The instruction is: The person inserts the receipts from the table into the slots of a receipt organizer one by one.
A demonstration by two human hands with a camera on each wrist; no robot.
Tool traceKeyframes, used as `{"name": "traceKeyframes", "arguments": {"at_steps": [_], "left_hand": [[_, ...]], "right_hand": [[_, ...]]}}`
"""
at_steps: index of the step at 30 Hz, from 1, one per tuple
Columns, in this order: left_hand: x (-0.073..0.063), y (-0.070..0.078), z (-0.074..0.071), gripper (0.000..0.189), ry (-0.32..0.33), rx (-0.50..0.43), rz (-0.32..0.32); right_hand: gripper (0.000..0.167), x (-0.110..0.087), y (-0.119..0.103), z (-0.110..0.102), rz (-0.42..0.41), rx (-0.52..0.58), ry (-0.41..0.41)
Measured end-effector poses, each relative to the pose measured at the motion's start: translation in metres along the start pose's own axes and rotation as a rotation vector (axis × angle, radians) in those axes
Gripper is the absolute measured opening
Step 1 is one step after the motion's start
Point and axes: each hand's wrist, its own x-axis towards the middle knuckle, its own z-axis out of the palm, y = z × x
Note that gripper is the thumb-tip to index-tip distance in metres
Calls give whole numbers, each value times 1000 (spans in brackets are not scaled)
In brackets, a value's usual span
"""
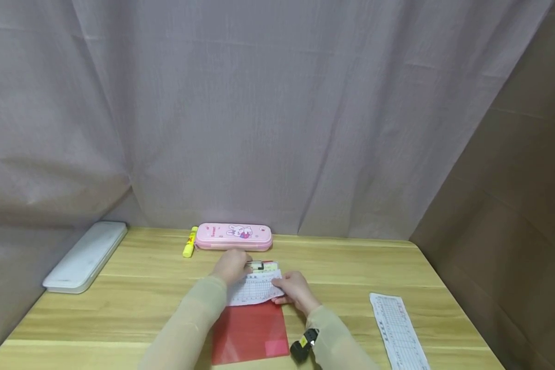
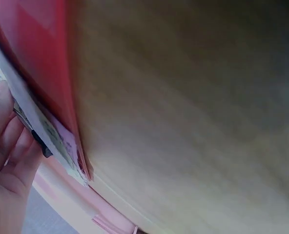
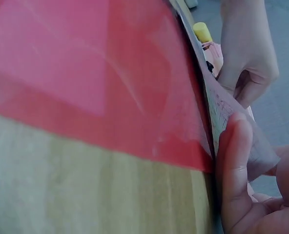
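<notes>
A red translucent sheet or folder (image 1: 250, 331) with a pink patch lies on the wooden table. Over its top part lies a printed form paper (image 1: 254, 289) with a grid of lines. My left hand (image 1: 233, 266) grips a metal clip with black ends (image 1: 257, 265) at the top edge of the papers; a yellowish slip (image 1: 271, 266) shows beside it. My right hand (image 1: 297, 290) pinches the right edge of the printed paper between thumb and fingers. In the right wrist view the paper (image 3: 261, 156) bends up between the fingers. How the clip sits on the papers is partly hidden by my left hand.
Behind the hands stand a pink pencil case (image 1: 233, 237) and a yellow glue stick (image 1: 190, 242). A white flat case (image 1: 85, 257) lies at the left edge. Another printed paper strip (image 1: 398, 329) lies at the right. Grey cloth (image 1: 259, 113) hangs behind the table.
</notes>
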Motion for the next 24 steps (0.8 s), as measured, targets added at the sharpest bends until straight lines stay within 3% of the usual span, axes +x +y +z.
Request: {"name": "traceKeyframes", "arguments": {"at_steps": [5, 11, 24], "left_hand": [[0, 4, -3, 8, -22, 88, 41], [3, 2, -4, 7, -19, 67, 35], [3, 3, -4, 9, -5, 57, 38]], "right_hand": [[23, 0, -1, 4, -27, -97, 38], [25, 5, -4, 11, -15, -217, 116], [32, 11, -6, 14, 31, -263, 160]]}}
